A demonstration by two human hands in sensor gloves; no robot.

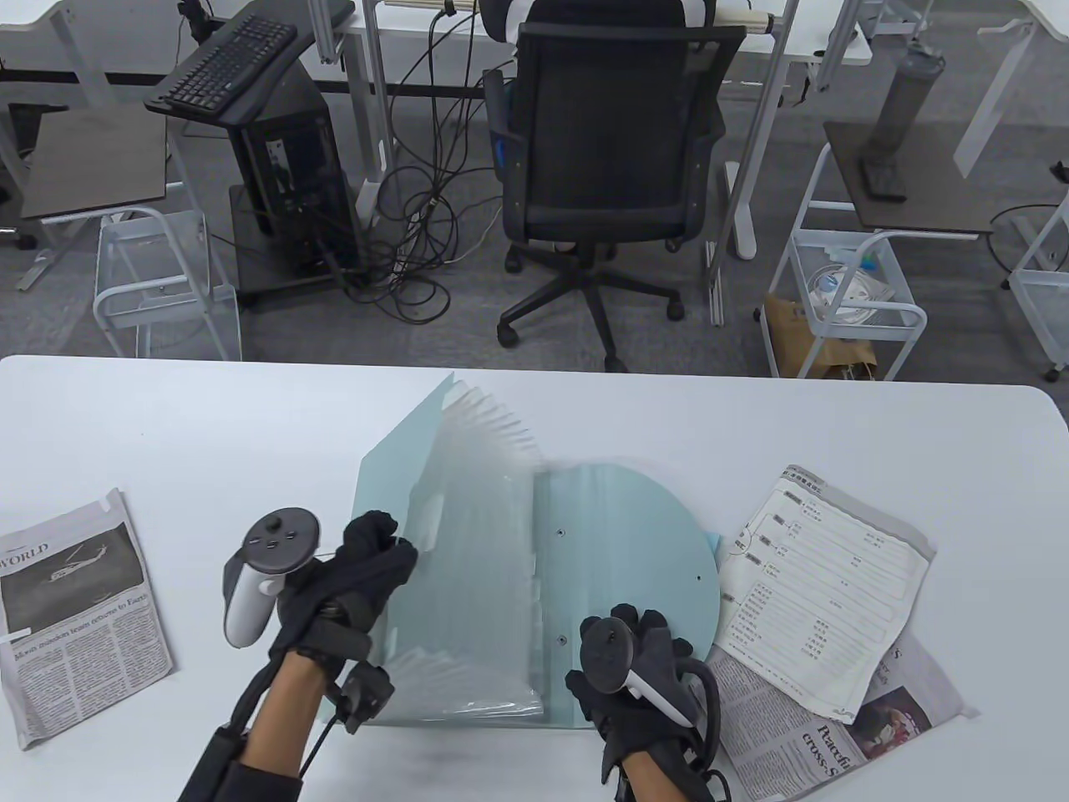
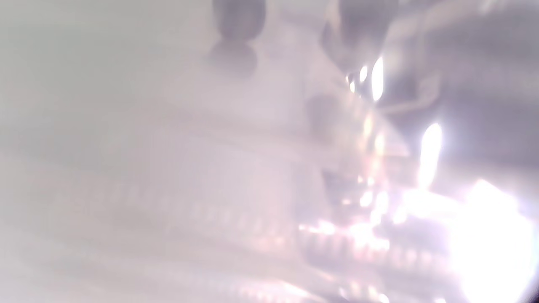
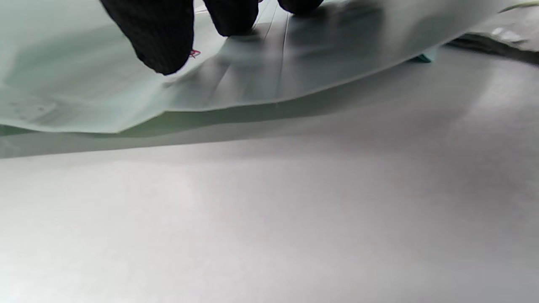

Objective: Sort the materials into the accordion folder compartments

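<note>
Your right hand [image 1: 639, 660], low and right of centre in the table view, presses straight fingertips [image 3: 162, 46] flat on the pale green plastic accordion folder [image 1: 534, 568]'s rounded flap. Your left hand [image 1: 367, 560], left of it, curls its fingers over the folder's raised front panel, gripping it. The folder lies fanned open mid-table. Folded newspapers [image 1: 79, 610] lie lower left; a printed form sheet [image 1: 823, 585] lies right, on more newspaper.

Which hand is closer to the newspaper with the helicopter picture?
Left. The left hand holds the accordion folder just right of that helicopter newspaper. The right hand rests on the folder's flap, farther away.
</note>
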